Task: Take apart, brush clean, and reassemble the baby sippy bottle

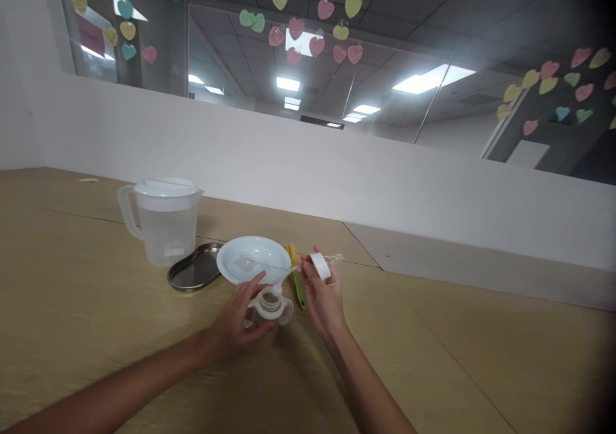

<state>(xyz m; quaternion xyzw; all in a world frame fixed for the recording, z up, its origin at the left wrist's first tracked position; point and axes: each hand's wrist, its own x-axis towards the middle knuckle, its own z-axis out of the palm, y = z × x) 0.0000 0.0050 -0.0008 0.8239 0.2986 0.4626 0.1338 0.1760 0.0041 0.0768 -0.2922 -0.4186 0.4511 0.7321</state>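
My left hand (238, 318) is wrapped round a clear baby cup with white handles (270, 307) standing on the wooden table (96, 318). My right hand (323, 293) is raised beside it, fingers closed on a small white round cap with a clear straw piece (321, 265); a thin straw runs from the cap down toward the cup's mouth. Just behind the hands lies a white bowl (253, 259) with something clear in it.
A lidded clear water pitcher (163, 221) stands at the back left. A metal tray (195, 268) lies beside the bowl. A green and yellow brush (296, 278) lies between bowl and right hand. A white partition wall (337, 171) bounds the table's far edge.
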